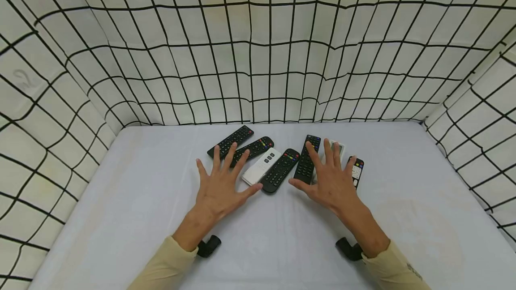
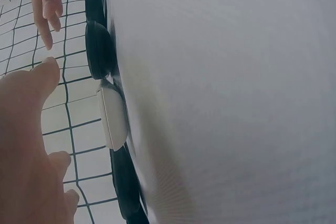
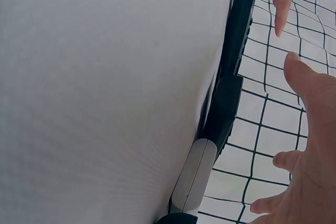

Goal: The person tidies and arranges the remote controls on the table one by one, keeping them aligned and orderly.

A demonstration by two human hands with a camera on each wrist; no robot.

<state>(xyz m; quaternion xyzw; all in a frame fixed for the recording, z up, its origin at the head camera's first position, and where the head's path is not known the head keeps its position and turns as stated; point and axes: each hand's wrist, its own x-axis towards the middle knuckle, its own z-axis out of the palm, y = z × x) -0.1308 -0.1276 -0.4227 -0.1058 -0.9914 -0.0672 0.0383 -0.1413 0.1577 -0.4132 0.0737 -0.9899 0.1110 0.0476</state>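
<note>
Tan sleeves (image 1: 164, 264) | wht remote (image 1: 256, 170): dk btns (image 1: 269, 158) | adj. blk remote (image 1: 280, 171): rnd ends

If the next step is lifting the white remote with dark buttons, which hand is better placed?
Left, probably. The left hand hovers spread, close to the white remote; the right hand is farther off, and a black remote lies between it and the white one.

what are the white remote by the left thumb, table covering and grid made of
White remote: likely plastic, smooth, seam along its side. Table covering: probably cloth, matte, faintly creased. Grid: perhaps cord, finish unclear; lines sag and bend.
</note>
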